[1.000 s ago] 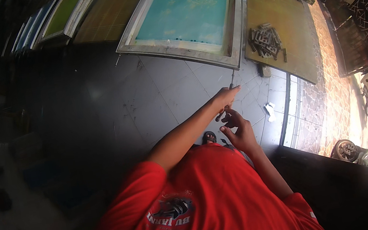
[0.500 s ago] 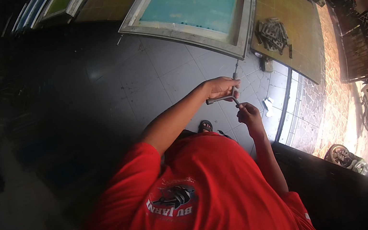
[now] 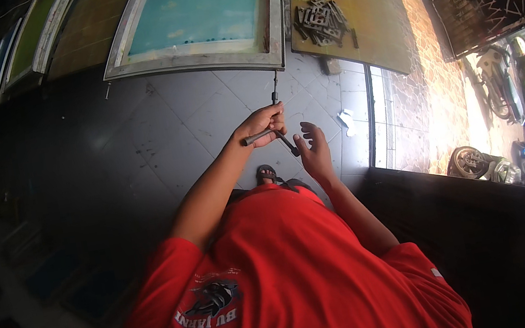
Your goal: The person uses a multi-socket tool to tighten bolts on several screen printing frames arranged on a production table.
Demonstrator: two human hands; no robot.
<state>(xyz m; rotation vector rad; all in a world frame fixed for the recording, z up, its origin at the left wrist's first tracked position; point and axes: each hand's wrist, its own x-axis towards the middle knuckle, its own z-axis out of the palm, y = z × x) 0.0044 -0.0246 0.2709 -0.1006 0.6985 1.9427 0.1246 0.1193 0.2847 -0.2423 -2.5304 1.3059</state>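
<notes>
A dark three-armed socket wrench (image 3: 287,141) is gripped near its middle by my left hand (image 3: 263,124). One arm of it points up to a thin threaded rod (image 3: 276,81) under the near right corner of a screen-printing frame (image 3: 204,64); whether the socket sits on the rod's end I cannot make out clearly. Another arm sticks out to the left, and the third slants down to the right. Just beside that third arm is my right hand (image 3: 314,147), fingers apart and curved, holding nothing. The frame has a grey border and a turquoise mesh.
A tan board (image 3: 360,1) right of the frame carries a heap of small metal clamp-like pieces (image 3: 324,20). More framed screens (image 3: 37,42) stand at the far left. Below is a tiled floor (image 3: 199,115) with a white scrap (image 3: 347,120). Parked motorcycles (image 3: 497,79) stand outside at right.
My right hand has let go of the wrench's lower arm and opened. The wrench has turned in my left hand. The whole view has swung, shifting the frame and board leftward and upward.
</notes>
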